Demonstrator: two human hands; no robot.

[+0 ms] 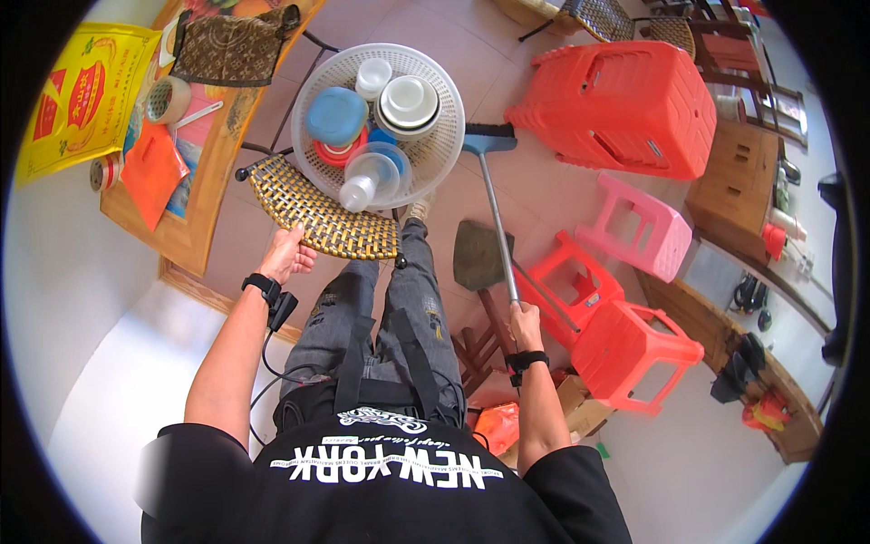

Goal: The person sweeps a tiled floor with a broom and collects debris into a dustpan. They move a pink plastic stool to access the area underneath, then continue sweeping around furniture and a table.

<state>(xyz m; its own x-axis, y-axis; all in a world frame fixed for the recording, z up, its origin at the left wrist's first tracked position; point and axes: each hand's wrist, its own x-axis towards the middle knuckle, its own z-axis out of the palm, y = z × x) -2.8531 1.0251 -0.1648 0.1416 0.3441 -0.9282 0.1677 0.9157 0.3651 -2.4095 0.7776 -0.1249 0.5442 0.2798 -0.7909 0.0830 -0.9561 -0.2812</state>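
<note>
My left hand (289, 255) grips the edge of a woven chair back (326, 217) in black and yellow strips. My right hand (526, 325) is closed around the metal handle of a broom (495, 204), whose blue head with dark bristles rests on the floor beside the basket. Just beyond the chair back stands a round white plastic basket (445, 149). Inside it are a blue lidded container (336, 115), stacked white bowls (409, 100), a red-rimmed container and clear plastic cups (370, 180). A dark dustpan (479, 255) lies between my legs and the broom handle.
Stacked red plastic stools (632, 109) lie at upper right, with a pink stool (639, 228) and red stools (598, 340) below. At left a wooden table (217, 170) holds a patterned cloth, a tape roll, an orange packet and a yellow bag. Cardboard boxes (584, 408) sit behind my right arm.
</note>
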